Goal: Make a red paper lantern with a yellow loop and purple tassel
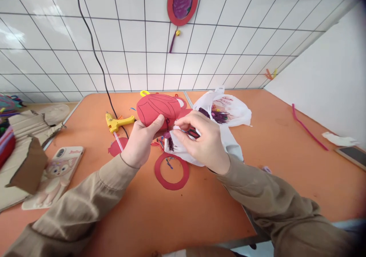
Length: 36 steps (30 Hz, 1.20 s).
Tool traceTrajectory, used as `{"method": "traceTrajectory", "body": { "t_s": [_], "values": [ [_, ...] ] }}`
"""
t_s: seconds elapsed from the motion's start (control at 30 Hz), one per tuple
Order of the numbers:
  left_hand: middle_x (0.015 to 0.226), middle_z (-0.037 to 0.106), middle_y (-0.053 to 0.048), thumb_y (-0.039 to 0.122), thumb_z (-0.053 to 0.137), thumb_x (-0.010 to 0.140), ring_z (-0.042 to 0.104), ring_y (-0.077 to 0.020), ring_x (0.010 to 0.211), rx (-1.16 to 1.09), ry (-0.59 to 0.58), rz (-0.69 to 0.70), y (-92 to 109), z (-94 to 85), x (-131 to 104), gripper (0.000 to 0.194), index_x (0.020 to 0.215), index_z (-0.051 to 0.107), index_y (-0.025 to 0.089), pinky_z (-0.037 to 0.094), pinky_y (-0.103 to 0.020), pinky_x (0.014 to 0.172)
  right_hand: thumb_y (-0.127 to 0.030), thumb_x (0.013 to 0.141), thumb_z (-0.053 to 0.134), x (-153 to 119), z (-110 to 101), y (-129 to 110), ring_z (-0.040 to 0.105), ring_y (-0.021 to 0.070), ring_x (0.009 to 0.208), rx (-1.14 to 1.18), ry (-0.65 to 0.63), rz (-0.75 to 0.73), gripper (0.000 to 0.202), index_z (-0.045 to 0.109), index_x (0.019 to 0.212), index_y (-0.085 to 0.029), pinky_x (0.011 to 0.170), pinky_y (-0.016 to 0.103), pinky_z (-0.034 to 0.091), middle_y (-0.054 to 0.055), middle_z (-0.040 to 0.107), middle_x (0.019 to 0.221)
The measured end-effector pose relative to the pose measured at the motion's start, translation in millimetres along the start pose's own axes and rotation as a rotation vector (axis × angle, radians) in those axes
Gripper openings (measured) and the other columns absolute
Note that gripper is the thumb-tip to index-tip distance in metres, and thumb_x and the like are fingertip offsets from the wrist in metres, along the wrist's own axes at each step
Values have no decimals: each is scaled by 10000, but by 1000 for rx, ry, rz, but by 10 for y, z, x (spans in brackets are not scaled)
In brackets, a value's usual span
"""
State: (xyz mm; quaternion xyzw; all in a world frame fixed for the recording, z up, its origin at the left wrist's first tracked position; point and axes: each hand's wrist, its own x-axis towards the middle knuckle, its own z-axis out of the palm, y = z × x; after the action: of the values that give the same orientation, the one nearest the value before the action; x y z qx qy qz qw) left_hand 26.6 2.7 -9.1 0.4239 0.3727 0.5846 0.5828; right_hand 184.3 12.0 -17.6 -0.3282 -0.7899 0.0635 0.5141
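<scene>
My left hand (143, 139) is closed on a red craft piece (157, 106) with dark curved lines drawn on it, the thumb pressed on its front. A dark purple tassel (170, 142) with a bead hangs at the piece's lower edge, close to the left thumb. Just right of the tassel is my right hand (200, 139), thumb and forefinger brought together in a pinch. Whatever lies between those fingertips is too small to make out. On the table below both hands rests a flat red ring (171, 187).
A yellow glue gun (114, 123) lies at left, its black cord (93, 40) running up the wall. White plastic bags (240, 114) with purple tassels sit behind my right hand. Left are a phone (54, 173) and cardboard (27, 169); right, a magenta stick (309, 129).
</scene>
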Motion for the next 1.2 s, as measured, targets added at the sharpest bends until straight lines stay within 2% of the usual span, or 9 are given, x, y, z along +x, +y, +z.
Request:
{"method": "traceTrajectory", "body": {
  "t_s": [0.1, 0.3, 0.57, 0.77, 0.97, 1.2],
  "values": [
    [997, 759, -69, 379, 746, 773, 697, -240, 951, -4, -1, 4, -50, 7, -13, 257, 929, 727, 175, 558, -346, 771, -144, 828, 654, -11, 61, 6, 554, 125, 660, -104, -16, -71, 83, 583, 798, -176, 623, 282, 442, 5, 583, 723],
    [995, 758, -72, 393, 721, 801, 699, -239, 941, 9, -36, -2, -109, 13, -26, 272, 959, 728, 172, 574, -332, 740, -169, 836, 620, -32, 104, 89, 514, 130, 592, -360, -46, -115, 139, 581, 703, -170, 591, 297, 374, 1, 571, 642],
    [971, 760, -81, 402, 743, 766, 704, -268, 957, 19, -36, -26, -87, 56, -57, 283, 912, 718, 161, 589, -361, 752, -196, 836, 560, -57, 116, 90, 508, 147, 584, -442, -69, -126, 179, 551, 658, -185, 592, 312, 350, 17, 552, 607],
    [916, 761, -75, 406, 751, 756, 703, -278, 962, 5, -47, -53, -104, 45, -48, 283, 897, 715, 164, 581, -403, 816, -128, 819, 523, -40, 106, 89, 458, 123, 555, -334, -93, -35, 206, 468, 634, -201, 563, 290, 345, 0, 518, 592],
    [858, 755, -72, 428, 759, 743, 703, -263, 915, 42, -63, -50, -109, 30, -38, 292, 836, 712, 155, 578, -374, 778, -113, 809, 537, -5, 50, 68, 473, 106, 556, -93, -156, 87, 177, 501, 652, -188, 538, 267, 365, -4, 550, 631],
    [919, 755, -62, 446, 778, 719, 699, -233, 870, 34, -49, -56, -103, 36, -51, 336, 890, 717, 164, 577, -360, 771, -112, 815, 552, 2, 70, 88, 470, 103, 560, -108, -99, 81, 188, 498, 653, -190, 548, 265, 370, -14, 547, 622]
  ]
}}
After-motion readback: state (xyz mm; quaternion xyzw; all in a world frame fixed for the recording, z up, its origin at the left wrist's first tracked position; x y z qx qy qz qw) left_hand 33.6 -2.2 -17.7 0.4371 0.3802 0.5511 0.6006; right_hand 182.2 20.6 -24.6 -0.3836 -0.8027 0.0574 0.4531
